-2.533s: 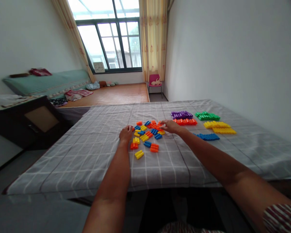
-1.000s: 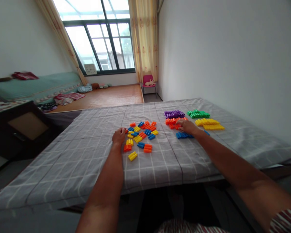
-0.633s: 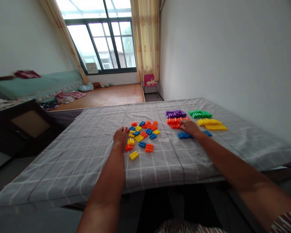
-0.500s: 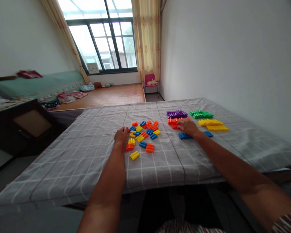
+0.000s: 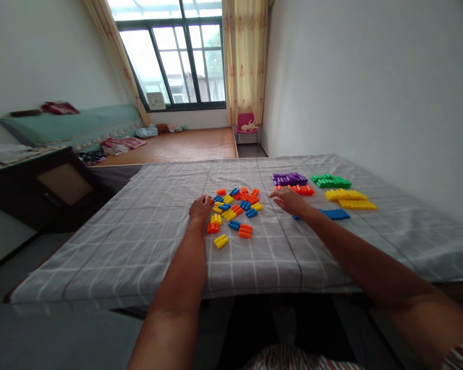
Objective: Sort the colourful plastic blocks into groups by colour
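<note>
My left hand (image 5: pixel 199 208) rests at the left edge of a loose, mixed pile of orange, blue and yellow plastic tube-shaped building blocks (image 5: pixel 237 209). Its fingers are curled, with a bit of an orange block (image 5: pixel 211 201) showing at the tips. To the right, my right hand (image 5: pixel 288 200) hovers between the pile and the sorted rows, fingers stretched out and apart, nothing seen in them. Just behind it lies a row of orange blocks (image 5: pixel 303 190). The forearm partly covers a row of blue blocks (image 5: pixel 335 214).
Purple blocks (image 5: pixel 289 178), green blocks (image 5: pixel 332 180) and yellow blocks (image 5: pixel 351 199) lie in rows at the right. A grey checked cloth (image 5: pixel 139 246) covers the table. Beyond stand a bed platform (image 5: pixel 193 144) and a pink chair (image 5: pixel 247 123); a wall rises at the right.
My right hand has come off the orange row and moved left toward the pile. The left hand stays at the pile's edge. The whole view has shifted slightly.
</note>
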Demonstrator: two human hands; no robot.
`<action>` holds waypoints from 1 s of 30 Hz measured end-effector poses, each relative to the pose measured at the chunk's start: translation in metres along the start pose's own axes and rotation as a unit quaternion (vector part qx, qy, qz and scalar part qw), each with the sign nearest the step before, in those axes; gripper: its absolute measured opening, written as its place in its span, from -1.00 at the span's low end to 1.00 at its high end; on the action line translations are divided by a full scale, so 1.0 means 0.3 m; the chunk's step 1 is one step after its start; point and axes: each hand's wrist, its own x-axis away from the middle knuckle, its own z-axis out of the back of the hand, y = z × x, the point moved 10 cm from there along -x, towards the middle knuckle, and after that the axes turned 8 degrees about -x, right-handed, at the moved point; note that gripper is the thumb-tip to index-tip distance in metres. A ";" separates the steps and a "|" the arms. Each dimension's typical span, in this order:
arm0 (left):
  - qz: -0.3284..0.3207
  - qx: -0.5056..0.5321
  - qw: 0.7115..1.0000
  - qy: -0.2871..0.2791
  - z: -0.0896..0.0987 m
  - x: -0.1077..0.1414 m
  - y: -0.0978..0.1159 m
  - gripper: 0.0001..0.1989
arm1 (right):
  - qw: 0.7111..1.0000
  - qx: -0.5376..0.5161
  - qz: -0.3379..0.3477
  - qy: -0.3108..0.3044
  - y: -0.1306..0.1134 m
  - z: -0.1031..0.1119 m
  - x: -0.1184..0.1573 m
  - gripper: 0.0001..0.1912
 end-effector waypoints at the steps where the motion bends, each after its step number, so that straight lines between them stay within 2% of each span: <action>1: 0.000 0.000 1.000 0.000 0.002 0.002 0.001 -0.62 | 0.999 -0.026 0.030 -0.008 -0.071 -0.023 -0.023 -0.73; 5: -0.002 0.009 1.000 0.001 0.005 0.009 0.005 -0.62 | 0.988 -0.076 0.121 -0.062 -0.328 -0.139 -0.113 -0.72; 8: -0.005 0.017 1.000 -0.002 -0.001 0.011 0.004 -0.62 | 0.985 -0.057 0.134 -0.097 -0.411 -0.207 -0.171 -0.63; 11: -0.006 0.032 0.999 -0.003 -0.003 0.009 0.004 -0.63 | 0.984 -0.043 0.128 -0.118 -0.405 -0.237 -0.214 -0.55; 14: -0.016 0.059 0.997 0.047 0.038 0.008 0.019 -0.64 | 0.987 -0.059 0.129 -0.080 -0.374 -0.209 -0.242 -0.50; 16: -0.057 0.087 0.990 0.092 0.080 0.018 0.058 -0.65 | 0.988 -0.085 0.124 -0.041 -0.356 -0.176 -0.250 -0.50; 18: -0.124 0.114 0.980 0.109 0.103 0.038 0.115 -0.66 | 0.987 -0.106 0.119 -0.006 -0.351 -0.147 -0.250 -0.54; 20: -0.184 0.119 0.971 0.095 0.099 0.060 0.167 -0.66 | 0.987 -0.103 0.120 0.022 -0.359 -0.125 -0.246 -0.59; 22: -0.210 0.094 0.970 0.075 0.080 0.073 0.191 -0.65 | 0.990 -0.077 0.114 0.033 -0.365 -0.113 -0.243 -0.63; 25: -0.170 0.055 0.982 0.064 0.059 0.062 0.159 -0.64 | 0.997 -0.035 0.074 0.013 -0.345 -0.113 -0.238 -0.61; 28: -0.100 0.056 0.991 0.061 0.051 0.036 0.097 -0.61 | 0.999 -0.010 0.032 -0.023 -0.312 -0.109 -0.214 -0.59; 30: -0.084 0.064 0.993 0.055 0.044 0.023 0.076 -0.60 | 0.999 0.001 0.029 -0.032 -0.316 -0.096 -0.178 -0.61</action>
